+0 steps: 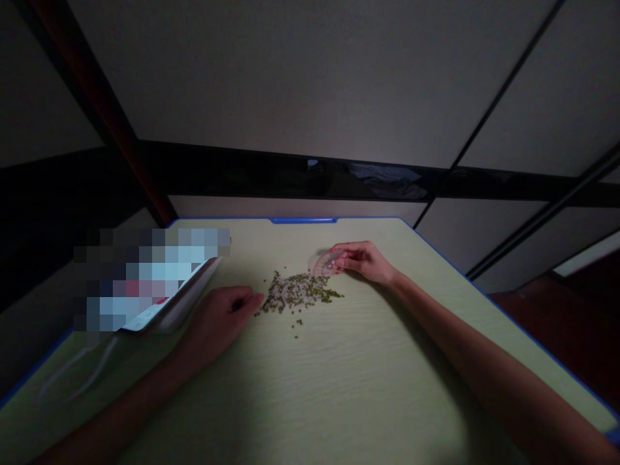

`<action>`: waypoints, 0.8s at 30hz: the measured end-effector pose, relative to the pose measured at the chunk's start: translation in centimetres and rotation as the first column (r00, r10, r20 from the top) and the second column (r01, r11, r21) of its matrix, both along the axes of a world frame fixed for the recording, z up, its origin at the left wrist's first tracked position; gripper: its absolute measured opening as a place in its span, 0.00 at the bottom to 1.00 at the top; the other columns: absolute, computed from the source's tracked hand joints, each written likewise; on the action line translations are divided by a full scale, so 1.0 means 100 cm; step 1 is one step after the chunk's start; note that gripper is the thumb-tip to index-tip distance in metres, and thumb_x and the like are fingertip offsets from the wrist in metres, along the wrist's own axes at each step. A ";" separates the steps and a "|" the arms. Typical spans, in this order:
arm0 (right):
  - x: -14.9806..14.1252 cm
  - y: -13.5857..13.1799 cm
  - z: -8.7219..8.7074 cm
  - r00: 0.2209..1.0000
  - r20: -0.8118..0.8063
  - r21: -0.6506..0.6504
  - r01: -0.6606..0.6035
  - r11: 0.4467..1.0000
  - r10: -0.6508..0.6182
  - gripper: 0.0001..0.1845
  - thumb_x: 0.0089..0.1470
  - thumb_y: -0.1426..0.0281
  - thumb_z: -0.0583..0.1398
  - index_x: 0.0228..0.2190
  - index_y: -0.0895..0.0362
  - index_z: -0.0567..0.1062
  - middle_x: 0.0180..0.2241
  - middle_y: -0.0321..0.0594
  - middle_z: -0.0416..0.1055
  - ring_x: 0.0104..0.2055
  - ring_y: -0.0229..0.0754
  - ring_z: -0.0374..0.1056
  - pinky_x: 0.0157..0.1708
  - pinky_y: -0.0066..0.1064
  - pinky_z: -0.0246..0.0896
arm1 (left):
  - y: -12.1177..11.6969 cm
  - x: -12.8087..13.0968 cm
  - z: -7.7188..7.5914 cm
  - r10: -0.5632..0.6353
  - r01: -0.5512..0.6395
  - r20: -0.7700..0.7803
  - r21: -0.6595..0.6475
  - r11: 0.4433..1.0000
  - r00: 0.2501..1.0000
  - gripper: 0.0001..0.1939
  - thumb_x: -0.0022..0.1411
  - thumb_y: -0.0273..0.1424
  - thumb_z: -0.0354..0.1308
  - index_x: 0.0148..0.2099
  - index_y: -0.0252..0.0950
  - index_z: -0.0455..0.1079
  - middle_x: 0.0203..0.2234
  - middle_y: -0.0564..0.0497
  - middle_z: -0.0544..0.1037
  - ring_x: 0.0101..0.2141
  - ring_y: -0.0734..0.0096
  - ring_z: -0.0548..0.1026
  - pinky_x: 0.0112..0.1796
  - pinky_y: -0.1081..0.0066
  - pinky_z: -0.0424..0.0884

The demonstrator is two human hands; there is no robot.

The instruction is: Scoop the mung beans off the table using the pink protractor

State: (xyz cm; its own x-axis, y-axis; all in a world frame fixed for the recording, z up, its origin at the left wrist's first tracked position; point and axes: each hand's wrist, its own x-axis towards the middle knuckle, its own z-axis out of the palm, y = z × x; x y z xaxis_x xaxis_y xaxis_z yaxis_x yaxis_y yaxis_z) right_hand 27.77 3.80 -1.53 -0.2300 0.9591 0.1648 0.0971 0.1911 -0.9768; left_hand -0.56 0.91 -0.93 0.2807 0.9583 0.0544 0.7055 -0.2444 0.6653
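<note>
A loose pile of small green beans mixed with pale grains lies on the pale wood-grain table. My left hand rests at the pile's left edge. Its fingers are curled and the thumb is pressed against them; whatever they might hold is hidden. On the far right side of the pile, my right hand pinches a clear, curved plastic protractor with pinkish markings. The protractor is tilted over the table just beyond the beans. A few stray beans are scattered in front of the pile.
At left a lit tablet or phone screen, blurred out, leans on a pale support with white cord loops. The table has a blue rim with a blue raised strip at its far edge. Behind stand pale cabinet panels.
</note>
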 end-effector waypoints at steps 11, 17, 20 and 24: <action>0.008 -0.047 -0.006 0.963 0.099 0.018 0.250 0.968 -0.250 0.18 0.38 0.68 0.64 0.35 0.62 0.76 0.21 0.36 0.73 0.23 0.38 0.67 0.25 0.29 0.62 | -0.003 0.002 0.006 -0.022 0.022 -0.022 -0.009 1.000 1.000 0.18 0.52 0.44 0.43 0.17 0.39 0.49 0.14 0.58 0.53 0.20 0.74 0.56 0.24 0.72 0.52; 0.008 -0.040 -0.006 0.925 0.003 0.016 0.380 0.925 -0.380 0.16 0.36 0.68 0.65 0.32 0.60 0.77 0.21 0.38 0.74 0.24 0.41 0.70 0.26 0.31 0.63 | -0.003 0.003 0.006 -0.009 0.010 -0.036 0.010 1.000 0.999 0.18 0.51 0.43 0.43 0.17 0.38 0.49 0.14 0.58 0.53 0.20 0.74 0.56 0.24 0.71 0.51; 0.005 -0.010 -0.009 0.918 -0.013 0.031 0.397 0.917 -0.397 0.17 0.35 0.68 0.65 0.32 0.59 0.76 0.20 0.38 0.74 0.24 0.42 0.70 0.27 0.33 0.64 | -0.002 0.003 0.006 -0.009 0.010 -0.044 0.017 1.000 0.999 0.18 0.51 0.44 0.43 0.17 0.39 0.49 0.14 0.58 0.54 0.20 0.73 0.57 0.24 0.71 0.51; -0.009 0.020 -0.012 0.928 -0.022 0.051 0.373 0.926 -0.372 0.14 0.35 0.70 0.64 0.30 0.58 0.76 0.19 0.37 0.73 0.23 0.42 0.70 0.28 0.33 0.64 | -0.003 0.002 0.005 -0.016 0.017 -0.036 0.021 1.000 0.999 0.18 0.51 0.43 0.43 0.17 0.39 0.48 0.14 0.58 0.53 0.19 0.74 0.56 0.23 0.71 0.50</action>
State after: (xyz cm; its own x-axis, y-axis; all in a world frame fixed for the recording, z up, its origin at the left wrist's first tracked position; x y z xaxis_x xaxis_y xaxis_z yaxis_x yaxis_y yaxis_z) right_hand 26.91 5.85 -2.77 0.1446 0.9651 0.2185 0.1597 0.1951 -0.9677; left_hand -0.38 0.63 -0.38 0.2986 0.9522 0.0645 0.7243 -0.2701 0.6344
